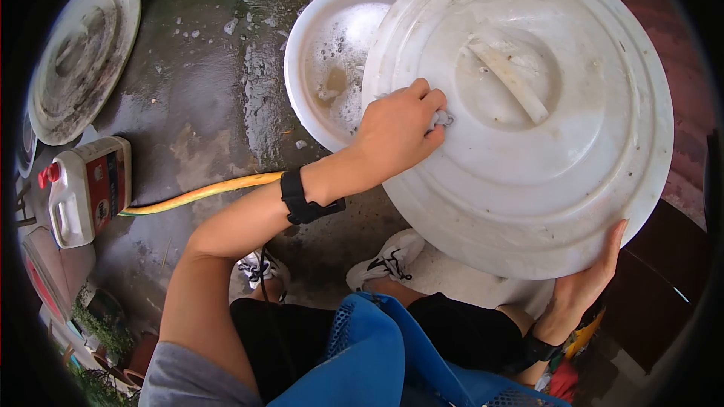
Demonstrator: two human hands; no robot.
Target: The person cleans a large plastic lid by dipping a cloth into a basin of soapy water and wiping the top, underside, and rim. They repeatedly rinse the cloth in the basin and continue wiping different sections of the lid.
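A large round white plastic lid is tilted up in front of me, with a raised bar handle in its recessed centre. Dark specks and scuffs mark its surface. My left hand presses a small grey scrubber, like a wad of steel wool, onto the lid left of the handle; its fingers are closed round it. At the lower right rim, my right hand grips the lid, thumb along the edge and the other fingers hidden beneath. Behind the lid, partly covered, stands a white basin of foamy water.
A second, dirtier lid lies at the upper left. Below it stands a white jug with a red cap. A yellow hose crosses the wet floor under my left arm. Potted plants are at the lower left.
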